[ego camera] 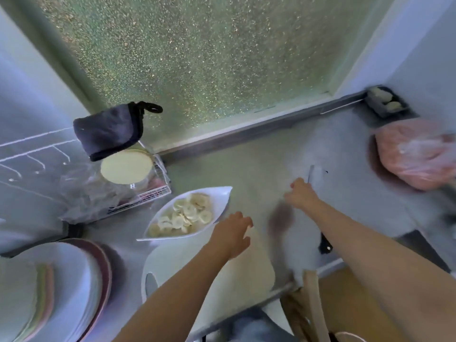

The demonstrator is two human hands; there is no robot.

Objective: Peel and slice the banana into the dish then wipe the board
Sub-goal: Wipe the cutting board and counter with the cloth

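Observation:
A white leaf-shaped dish point(222, 197) holds several banana slices point(186, 215) at the centre left. The white cutting board point(222, 280) lies just in front of it, near the counter's edge. My left hand point(233, 233) is over the board's far corner, fingers apart and holding nothing. My right hand point(299, 195) is farther right, fingers pinched on a blurred white cloth point(304, 240) that is spread on the counter. A knife with a black handle point(325, 245) lies by the cloth, partly under my right forearm. No banana peel is in view.
A stack of plates point(61, 292) fills the bottom left. A wire basket point(158, 191) with a lidded tub, plastic bags and a dark pouch point(108, 130) stands behind the dish. A pink plastic bag point(417, 154) sits at right, a wooden chair back point(313, 304) below the counter.

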